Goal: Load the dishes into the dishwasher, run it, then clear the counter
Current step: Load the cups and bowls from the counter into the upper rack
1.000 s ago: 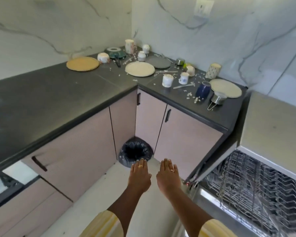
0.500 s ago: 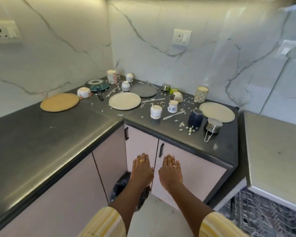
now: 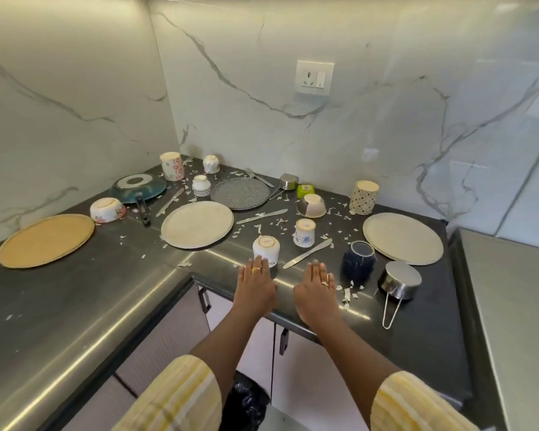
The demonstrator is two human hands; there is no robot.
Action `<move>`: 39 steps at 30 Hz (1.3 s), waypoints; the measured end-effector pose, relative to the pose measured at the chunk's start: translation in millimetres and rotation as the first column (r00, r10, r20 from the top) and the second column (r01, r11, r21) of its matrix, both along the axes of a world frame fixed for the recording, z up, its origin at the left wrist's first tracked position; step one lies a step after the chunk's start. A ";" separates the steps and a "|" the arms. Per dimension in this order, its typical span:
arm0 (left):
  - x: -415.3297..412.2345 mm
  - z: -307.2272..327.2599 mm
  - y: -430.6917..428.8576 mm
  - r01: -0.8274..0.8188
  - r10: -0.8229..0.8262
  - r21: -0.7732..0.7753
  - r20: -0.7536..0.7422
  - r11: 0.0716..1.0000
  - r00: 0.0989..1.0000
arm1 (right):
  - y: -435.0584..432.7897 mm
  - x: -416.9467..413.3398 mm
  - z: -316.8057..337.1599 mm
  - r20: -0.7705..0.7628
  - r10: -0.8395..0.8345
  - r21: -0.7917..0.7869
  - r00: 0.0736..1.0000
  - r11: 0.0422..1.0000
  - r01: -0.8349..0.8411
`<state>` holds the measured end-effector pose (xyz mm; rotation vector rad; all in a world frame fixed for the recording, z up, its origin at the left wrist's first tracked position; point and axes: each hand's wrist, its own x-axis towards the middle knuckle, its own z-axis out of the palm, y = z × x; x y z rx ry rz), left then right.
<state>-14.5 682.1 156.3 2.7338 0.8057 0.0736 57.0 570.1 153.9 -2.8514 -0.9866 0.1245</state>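
Both hands stretched palm-down over the counter point(image 3: 75, 306) edge, fingers straight and empty: left hand point(image 3: 255, 287) at six o'clock of an upturned cup point(image 3: 265, 247), right hand point(image 3: 316, 290) beside it.

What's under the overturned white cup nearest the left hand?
The white cup stands mouth-down on the counter, base up. Anything beneath it is covered, and fingers of the left hand hide part of its lower rim.

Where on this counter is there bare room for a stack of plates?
The dark counter is barest on its left run, nearer than the tan round plate. A smaller patch lies nearer than the small steel pot, far right. From the teal frying pan to the patterned beige cup it is crowded, with white scraps strewn between.
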 end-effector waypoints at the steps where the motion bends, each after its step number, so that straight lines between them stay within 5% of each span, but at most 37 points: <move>1: 11.5 0.9 9.3 0.008 -0.008 0.011 0.003 1.000 1.000 | 5.9 11.5 1.7 -0.005 -0.009 0.014 1.000 1.000 0.009; 11: 122.7 8.8 89.2 0.060 -0.060 0.037 -0.010 0.997 0.998 | 70.5 125.7 24.6 -0.015 -0.106 0.046 0.994 0.993 0.106; 23: 241.5 -5.7 143.5 0.091 -0.090 0.035 -0.028 0.995 0.996 | 98.2 290.4 30.7 -0.108 -0.409 0.200 0.906 0.884 0.423; 29: 262.5 -20.7 162.1 0.054 -0.052 0.054 -0.046 0.997 0.998 | 98.3 353.2 42.3 -0.143 -0.602 0.410 0.786 0.687 0.600; 33: 278.2 -26.9 170.9 0.024 -0.023 0.051 -0.025 0.998 0.999 | 99.0 387.2 43.2 -0.039 -0.717 0.314 0.696 0.652 0.690; 39: 284.2 -29.8 186.5 -0.012 0.013 0.049 -0.025 0.999 1.000 | 109.5 414.0 30.4 -0.394 -0.730 0.306 0.558 0.469 0.829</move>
